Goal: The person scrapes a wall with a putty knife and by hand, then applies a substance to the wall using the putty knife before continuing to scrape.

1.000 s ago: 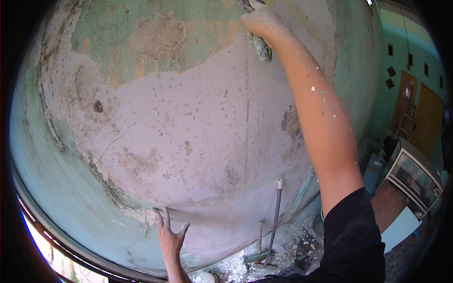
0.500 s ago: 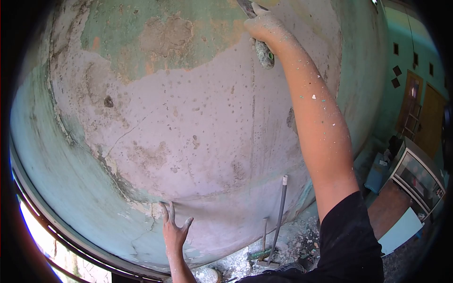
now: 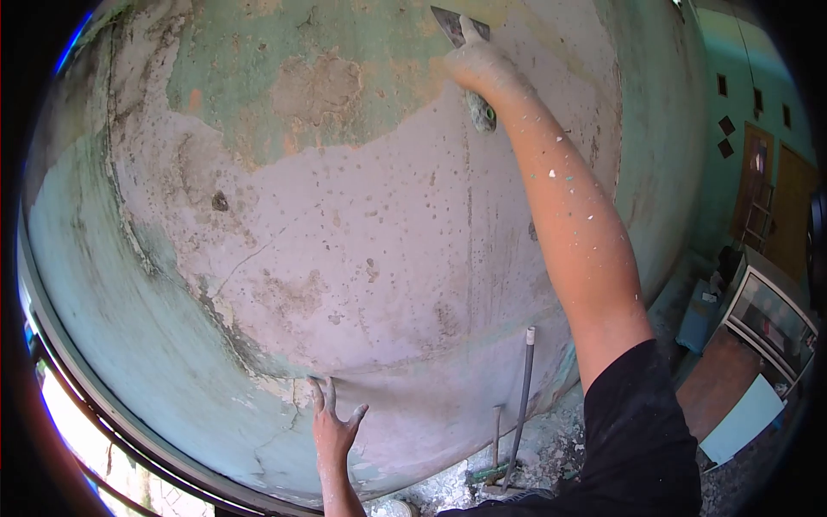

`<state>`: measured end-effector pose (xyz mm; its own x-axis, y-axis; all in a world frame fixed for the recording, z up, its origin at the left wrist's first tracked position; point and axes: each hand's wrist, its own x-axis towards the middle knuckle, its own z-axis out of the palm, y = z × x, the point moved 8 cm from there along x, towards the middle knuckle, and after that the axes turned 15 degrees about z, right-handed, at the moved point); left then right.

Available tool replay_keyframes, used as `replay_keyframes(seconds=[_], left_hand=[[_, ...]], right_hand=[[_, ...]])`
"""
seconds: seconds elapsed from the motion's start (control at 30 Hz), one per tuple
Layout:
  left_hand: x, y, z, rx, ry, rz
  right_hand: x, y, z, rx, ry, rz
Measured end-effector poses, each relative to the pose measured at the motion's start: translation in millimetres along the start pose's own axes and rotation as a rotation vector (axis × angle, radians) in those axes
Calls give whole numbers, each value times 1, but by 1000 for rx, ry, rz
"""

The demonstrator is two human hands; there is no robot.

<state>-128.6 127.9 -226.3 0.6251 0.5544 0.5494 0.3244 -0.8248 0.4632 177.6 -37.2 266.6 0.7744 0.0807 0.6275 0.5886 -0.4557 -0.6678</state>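
My right hand is wrapped round the handle of a scraper high up on the wall. The scraper's flat metal blade points up and left, and the handle's butt end sticks out below my fist. Paint flecks dot my right forearm. Low on the wall, my left hand is open with spread fingers, its fingertips at the lower edge of the pale bare patch. Green paint is left around the upper part of that patch, and light blue-green paint covers the lower left.
A dark pipe and a thinner rod lean at the wall's foot among paint chips. To the right stands a cabinet with a light board against it. A barred window is at lower left.
The view has shifted slightly, so the wall sits further right and lower. My right hand still grips the scraper, with more of its blade showing. My left hand keeps to the same wall edge.
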Motion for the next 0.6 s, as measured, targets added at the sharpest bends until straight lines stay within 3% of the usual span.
replay_keyframes(seconds=[0.17,0.23,0.33,0.6], left_hand=[[-1,-3,-1,10,-17,13],[-1,-4,-1,18,-31,3],[-1,-5,1,14,-34,1],[-1,-3,2,-5,-15,-17]], right_hand=[[-19,4,0,-159,9,130],[-20,-4,-7,-244,222,-68],[-12,-1,-4,-232,221,-200],[-12,8,2,-183,235,-297]])
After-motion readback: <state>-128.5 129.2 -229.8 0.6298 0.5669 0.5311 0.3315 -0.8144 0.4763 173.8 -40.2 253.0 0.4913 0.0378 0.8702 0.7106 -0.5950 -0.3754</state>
